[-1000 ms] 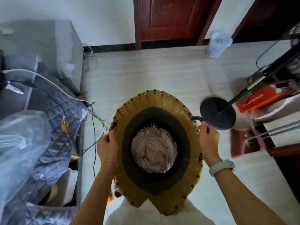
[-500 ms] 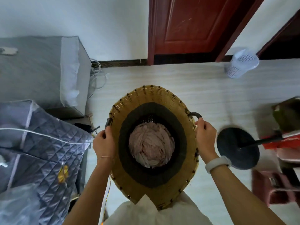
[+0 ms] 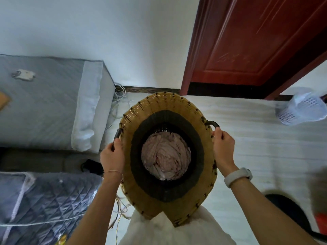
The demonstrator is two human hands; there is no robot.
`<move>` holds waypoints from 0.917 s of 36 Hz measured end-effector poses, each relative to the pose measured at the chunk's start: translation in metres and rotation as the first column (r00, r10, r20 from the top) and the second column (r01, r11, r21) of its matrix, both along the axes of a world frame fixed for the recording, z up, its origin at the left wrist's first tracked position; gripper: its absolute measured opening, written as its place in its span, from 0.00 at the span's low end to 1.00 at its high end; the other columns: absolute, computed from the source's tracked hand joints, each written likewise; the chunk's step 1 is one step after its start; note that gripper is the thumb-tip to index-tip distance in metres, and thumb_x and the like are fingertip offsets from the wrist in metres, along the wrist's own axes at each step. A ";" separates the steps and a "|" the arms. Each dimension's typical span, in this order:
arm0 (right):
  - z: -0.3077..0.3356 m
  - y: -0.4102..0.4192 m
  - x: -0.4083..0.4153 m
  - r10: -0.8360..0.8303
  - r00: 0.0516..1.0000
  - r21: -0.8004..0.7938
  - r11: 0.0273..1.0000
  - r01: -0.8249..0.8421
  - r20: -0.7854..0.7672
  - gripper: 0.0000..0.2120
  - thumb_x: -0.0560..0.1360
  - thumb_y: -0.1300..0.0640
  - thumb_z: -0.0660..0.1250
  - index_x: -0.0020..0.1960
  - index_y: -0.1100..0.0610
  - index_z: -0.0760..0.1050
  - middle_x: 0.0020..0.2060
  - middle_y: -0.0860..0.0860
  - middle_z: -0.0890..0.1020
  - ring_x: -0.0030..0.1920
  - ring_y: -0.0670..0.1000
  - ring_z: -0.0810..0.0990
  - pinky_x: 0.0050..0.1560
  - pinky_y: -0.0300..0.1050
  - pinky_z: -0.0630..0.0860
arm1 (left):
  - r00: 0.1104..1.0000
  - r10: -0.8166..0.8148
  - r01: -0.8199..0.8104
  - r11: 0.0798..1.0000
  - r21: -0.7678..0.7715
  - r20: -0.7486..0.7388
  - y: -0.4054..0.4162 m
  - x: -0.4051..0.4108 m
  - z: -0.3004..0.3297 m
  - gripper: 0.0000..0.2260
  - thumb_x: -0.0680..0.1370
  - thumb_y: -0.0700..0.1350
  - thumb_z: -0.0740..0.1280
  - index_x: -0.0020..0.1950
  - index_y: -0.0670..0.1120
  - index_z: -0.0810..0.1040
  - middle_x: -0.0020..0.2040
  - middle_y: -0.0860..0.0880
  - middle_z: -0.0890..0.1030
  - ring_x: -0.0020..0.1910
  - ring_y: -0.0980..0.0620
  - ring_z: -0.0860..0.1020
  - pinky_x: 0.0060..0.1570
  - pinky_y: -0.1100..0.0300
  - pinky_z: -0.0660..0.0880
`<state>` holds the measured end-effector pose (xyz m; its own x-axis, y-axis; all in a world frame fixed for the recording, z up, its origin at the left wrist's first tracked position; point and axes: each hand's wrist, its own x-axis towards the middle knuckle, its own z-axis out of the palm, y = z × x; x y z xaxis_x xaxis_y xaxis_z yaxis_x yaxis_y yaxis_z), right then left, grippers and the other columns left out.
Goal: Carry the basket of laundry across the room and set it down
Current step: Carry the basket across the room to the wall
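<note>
Fingers of both hands are curled tight around the two dark handles of the woven basket [image 3: 139, 114]: the left hand [image 3: 112, 157] grips the handle on the left rim, the right hand [image 3: 223, 147] the one on the right rim, thumbs on top. Held between the forearms just in front of the person's white shirt [image 3: 177, 230], the basket is off the floor, its near rim against the body. It is tan wicker with a dark band around the inner opening, and a wad of pale pinkish laundry [image 3: 165, 154] fills its bottom. A thin bracelet circles the left wrist, a white watch band [image 3: 237, 176] the right. Left of the basket lies a grey covered mattress [image 3: 44, 103], and nearer on the left a quilted blue-grey cover [image 3: 44, 200]. Loose cables [image 3: 119, 207] trail on the pale floor [image 3: 256, 138] below the left forearm. Beyond the basket stands a red-brown door [image 3: 247, 41] in a white wall, and at far right a white perforated bin [image 3: 300, 108] lies tipped.
</note>
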<state>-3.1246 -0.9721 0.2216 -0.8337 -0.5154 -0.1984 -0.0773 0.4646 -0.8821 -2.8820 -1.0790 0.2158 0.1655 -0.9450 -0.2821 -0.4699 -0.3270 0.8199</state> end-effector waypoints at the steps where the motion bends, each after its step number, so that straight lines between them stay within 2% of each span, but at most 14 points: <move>1: -0.001 -0.017 -0.005 0.002 1.000 -0.001 1.000 -0.002 -0.002 0.18 0.79 0.54 0.54 0.33 0.60 0.69 0.27 0.55 0.69 0.29 0.51 0.65 0.34 0.44 0.63 | 1.000 -0.003 0.003 1.000 0.003 0.014 -0.016 -0.005 -0.002 0.16 0.78 0.49 0.57 0.37 0.42 0.76 0.36 0.41 0.75 0.37 0.47 0.70 0.38 0.56 0.66; 5: -0.009 -0.089 -0.019 0.006 1.000 0.000 1.000 -0.006 -0.006 0.17 0.79 0.55 0.54 0.35 0.62 0.70 0.26 0.53 0.67 0.28 0.50 0.64 0.31 0.42 0.61 | 0.999 -0.020 0.019 1.000 0.019 0.040 -0.090 -0.021 -0.011 0.16 0.79 0.49 0.57 0.34 0.43 0.73 0.33 0.43 0.73 0.36 0.47 0.70 0.44 0.56 0.66; 8: -0.018 -0.144 -0.028 -0.005 1.000 0.027 1.000 0.005 0.001 0.17 0.79 0.55 0.54 0.36 0.61 0.70 0.26 0.54 0.67 0.28 0.49 0.63 0.31 0.42 0.61 | 0.999 -0.031 0.029 0.998 0.059 0.023 -0.151 -0.030 -0.024 0.15 0.78 0.50 0.57 0.35 0.45 0.74 0.38 0.41 0.76 0.41 0.45 0.73 0.46 0.54 0.69; 11: -0.029 -0.199 -0.037 -0.029 0.999 0.069 0.997 0.028 0.016 0.17 0.79 0.55 0.54 0.33 0.60 0.68 0.26 0.55 0.66 0.28 0.50 0.62 0.30 0.43 0.60 | 0.997 -0.065 0.062 0.993 0.104 0.028 -0.210 -0.040 -0.033 0.16 0.78 0.50 0.57 0.30 0.50 0.69 0.33 0.44 0.73 0.40 0.46 0.71 0.42 0.55 0.67; 13: -0.036 -0.234 -0.045 -0.041 0.999 0.093 0.995 0.038 0.032 0.17 0.79 0.54 0.54 0.36 0.61 0.70 0.28 0.58 0.68 0.29 0.51 0.63 0.31 0.43 0.60 | 0.997 -0.076 0.071 0.989 0.127 0.034 -0.248 -0.046 -0.038 0.17 0.78 0.49 0.57 0.29 0.49 0.67 0.34 0.42 0.72 0.39 0.47 0.70 0.36 0.57 0.65; 16: -0.048 -0.281 -0.059 -0.039 0.997 0.121 0.992 0.032 0.062 0.19 0.79 0.54 0.54 0.39 0.66 0.73 0.32 0.59 0.71 0.31 0.53 0.65 0.33 0.43 0.63 | 0.995 -0.086 0.077 0.983 0.165 0.048 -0.300 -0.056 -0.047 0.18 0.78 0.50 0.58 0.28 0.51 0.65 0.36 0.40 0.72 0.38 0.47 0.69 0.39 0.56 0.64; 18: -0.058 -0.307 -0.066 -0.055 0.995 0.134 0.990 0.044 0.083 0.20 0.79 0.53 0.54 0.40 0.68 0.73 0.32 0.60 0.71 0.32 0.54 0.66 0.34 0.43 0.64 | 0.994 -0.097 0.085 0.976 0.200 0.055 -0.330 -0.065 -0.052 0.17 0.78 0.49 0.57 0.29 0.47 0.68 0.34 0.40 0.72 0.36 0.46 0.69 0.39 0.55 0.65; 21: -0.079 -0.344 -0.076 -0.082 0.989 0.159 0.985 0.062 0.123 0.17 0.79 0.53 0.54 0.38 0.62 0.71 0.30 0.58 0.69 0.30 0.52 0.65 0.32 0.42 0.62 | 0.990 -0.130 0.116 0.969 0.218 0.051 -0.369 -0.081 -0.063 0.18 0.79 0.47 0.56 0.31 0.43 0.72 0.29 0.43 0.72 0.31 0.49 0.69 0.35 0.59 0.66; 25: -0.113 -0.391 -0.092 -0.091 0.982 0.191 0.980 0.059 0.165 0.17 0.79 0.54 0.54 0.34 0.60 0.67 0.28 0.55 0.68 0.30 0.49 0.64 0.32 0.41 0.63 | 0.992 -0.105 0.084 0.961 0.264 0.065 -0.419 -0.107 -0.087 0.17 0.79 0.46 0.56 0.30 0.49 0.70 0.29 0.47 0.73 0.30 0.52 0.70 0.40 0.58 0.70; 29: -0.150 -0.435 -0.109 -0.083 0.978 0.231 0.972 0.037 0.193 0.18 0.79 0.56 0.54 0.31 0.54 0.65 0.27 0.51 0.68 0.30 0.48 0.65 0.31 0.40 0.63 | 0.993 -0.084 0.053 0.942 0.330 0.080 -0.466 -0.131 -0.125 0.16 0.79 0.45 0.56 0.31 0.51 0.70 0.31 0.48 0.75 0.37 0.46 0.75 0.52 0.50 0.75; 31: -0.170 -0.454 -0.119 -0.076 0.978 0.259 0.966 0.023 0.196 0.18 0.79 0.56 0.53 0.31 0.53 0.65 0.27 0.51 0.68 0.30 0.48 0.65 0.32 0.40 0.63 | 0.991 -0.092 0.053 0.935 0.352 0.097 -0.485 -0.141 -0.147 0.16 0.79 0.45 0.56 0.31 0.52 0.70 0.31 0.48 0.74 0.40 0.44 0.75 0.54 0.49 0.74; 33: -0.190 -0.471 -0.128 -0.067 0.978 0.279 0.960 0.009 0.199 0.18 0.79 0.57 0.53 0.31 0.53 0.64 0.27 0.51 0.67 0.29 0.49 0.64 0.31 0.40 0.63 | 0.988 -0.110 0.065 0.929 0.364 0.106 -0.503 -0.149 -0.169 0.16 0.79 0.44 0.56 0.31 0.52 0.70 0.31 0.48 0.74 0.39 0.45 0.75 0.54 0.48 0.75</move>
